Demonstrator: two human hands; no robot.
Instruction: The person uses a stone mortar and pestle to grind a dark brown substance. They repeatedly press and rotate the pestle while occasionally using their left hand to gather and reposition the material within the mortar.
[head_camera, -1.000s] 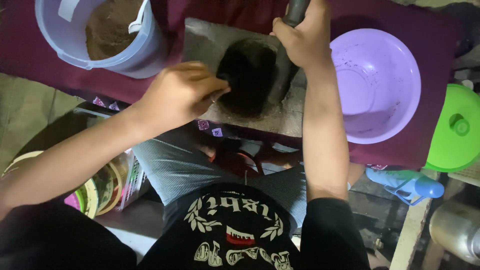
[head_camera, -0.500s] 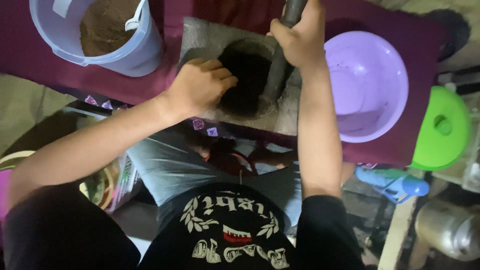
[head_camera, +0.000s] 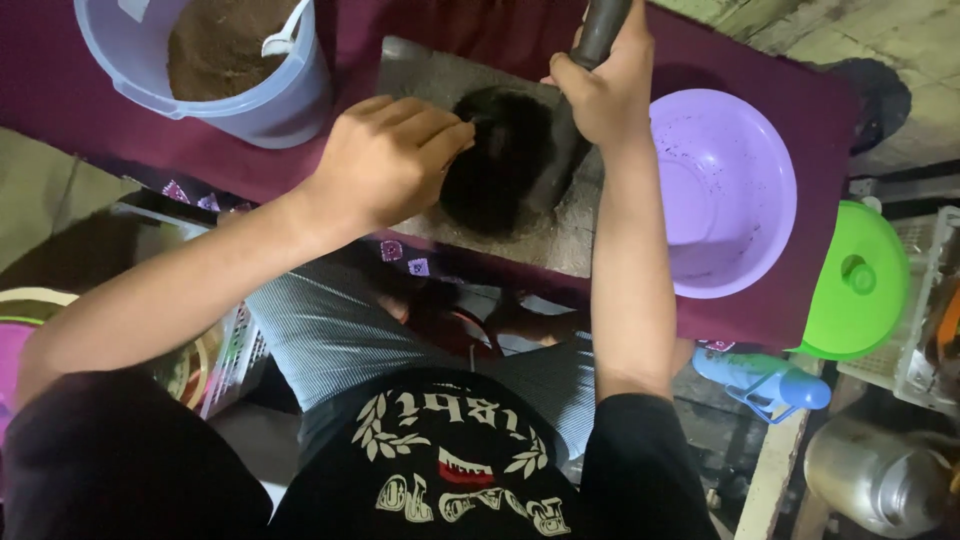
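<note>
Dark paste sits in middle of grey stone slab, on purple cloth. Right hand wrapped tight round dark stone roller, tip down in paste. Left hand curled, fingers touching paste edge, holding nothing. Best way, I think: keep fingers clear of roller, push paste back to middle. Purple bowl beside slab; white bucket of brown powder on other side.
</note>
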